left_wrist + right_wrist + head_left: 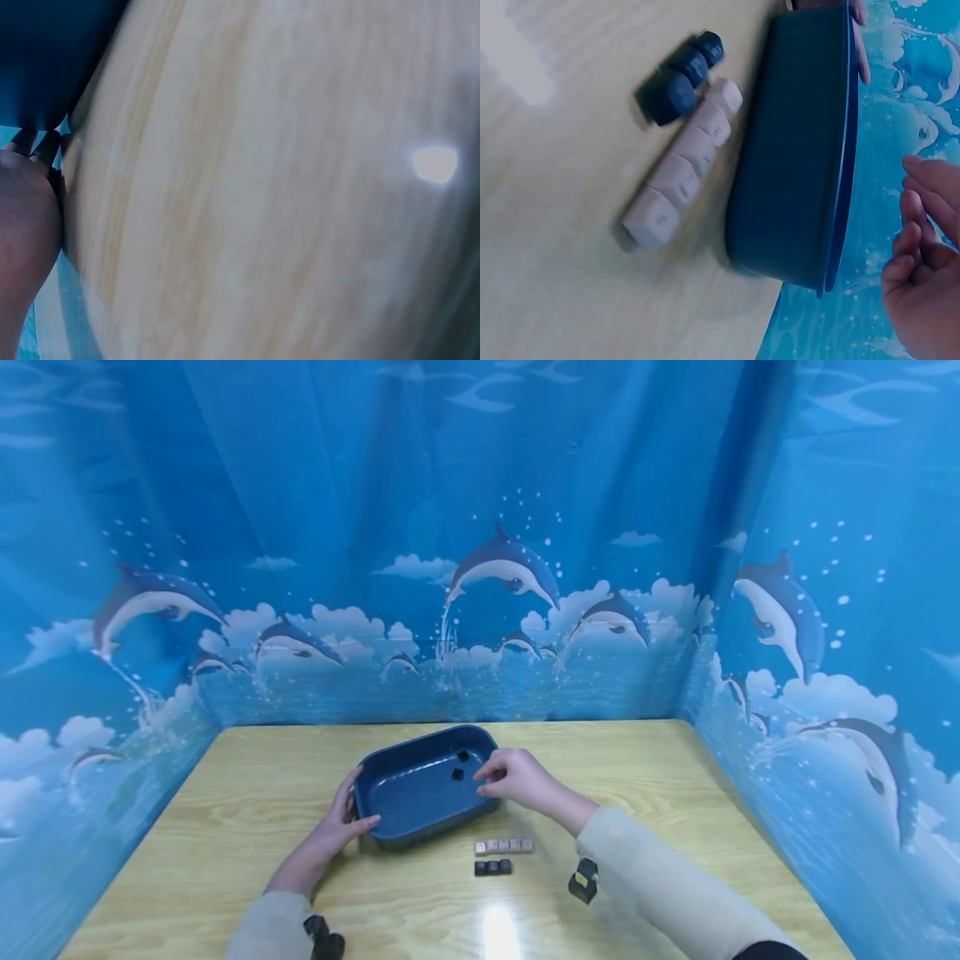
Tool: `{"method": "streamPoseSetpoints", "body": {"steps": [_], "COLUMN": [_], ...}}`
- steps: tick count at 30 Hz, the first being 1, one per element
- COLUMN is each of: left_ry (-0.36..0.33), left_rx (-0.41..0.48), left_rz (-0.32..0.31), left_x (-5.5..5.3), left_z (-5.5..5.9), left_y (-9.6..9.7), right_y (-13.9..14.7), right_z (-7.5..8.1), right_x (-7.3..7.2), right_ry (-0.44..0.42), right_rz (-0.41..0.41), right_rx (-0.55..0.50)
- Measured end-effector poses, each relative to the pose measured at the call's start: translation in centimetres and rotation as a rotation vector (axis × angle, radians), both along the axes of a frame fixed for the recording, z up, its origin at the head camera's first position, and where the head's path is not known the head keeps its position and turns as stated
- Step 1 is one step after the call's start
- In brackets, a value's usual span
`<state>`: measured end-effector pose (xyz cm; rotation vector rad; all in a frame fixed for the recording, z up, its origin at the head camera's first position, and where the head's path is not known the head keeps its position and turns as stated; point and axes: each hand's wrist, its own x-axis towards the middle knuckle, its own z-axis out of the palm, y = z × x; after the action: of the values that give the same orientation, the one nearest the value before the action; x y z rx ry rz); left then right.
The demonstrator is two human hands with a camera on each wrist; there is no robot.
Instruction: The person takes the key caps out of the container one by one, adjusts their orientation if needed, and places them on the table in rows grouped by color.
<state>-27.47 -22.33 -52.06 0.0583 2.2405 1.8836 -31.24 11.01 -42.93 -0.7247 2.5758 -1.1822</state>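
A dark blue rectangular bin (427,789) rests at a slant on the table. My left hand (341,822) holds its left end, thumb over the rim and fingers along the outer wall. In the left wrist view, that hand (26,210) shows only at the edge, beside the dark bin wall. Over the bin's right end is my right hand (513,777), fingers loosely bent, with a small gap between thumb and index finger and nothing seen between them. Inside, near that hand, lie two small black keycaps (457,774). The right wrist view shows the right hand (930,255) beyond the bin's rim.
In front of the bin, a row of several pale pink keycaps (504,846) lies on the wooden table (645,852). Closer to me is a short row of three black keycaps (492,867). A blue dolphin-print curtain (360,568) encloses the back and sides.
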Motion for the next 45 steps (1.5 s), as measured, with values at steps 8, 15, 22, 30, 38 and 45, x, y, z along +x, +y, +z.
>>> {"method": "streamPoseSetpoints", "body": {"steps": [8, 15, 22, 30, 38, 45], "left_ry": [0.011, 0.016, 0.002, -0.004, -0.005, 0.013], "left_rx": [0.031, 0.025, 0.004, 0.0, 0.0, 0.021], "left_rz": [0.006, 0.001, 0.012, 0.004, 0.015, 0.011], "left_x": [0.1, 0.0, 0.0, 0.4, 0.1, 0.1], "left_z": [0.0, 0.0, 0.3, 0.6, 0.3, 0.0], "left_y": [0.0, 0.1, 0.1, 0.3, 0.2, 0.2], "right_y": [-1.3, -2.4, -3.9, -5.1, -5.4, -5.9], "right_z": [0.1, -0.1, 0.2, -0.1, -1.0, -2.0], "right_x": [-3.3, -5.3, -7.0, -8.2, -9.0, -9.3], "right_ry": [0.003, -0.04, -0.111, -0.175, -0.256, -0.277], "right_rz": [0.059, 0.094, 0.141, 0.166, 0.146, 0.141], "right_rx": [0.042, 0.108, 0.161, 0.204, 0.174, 0.216]}}
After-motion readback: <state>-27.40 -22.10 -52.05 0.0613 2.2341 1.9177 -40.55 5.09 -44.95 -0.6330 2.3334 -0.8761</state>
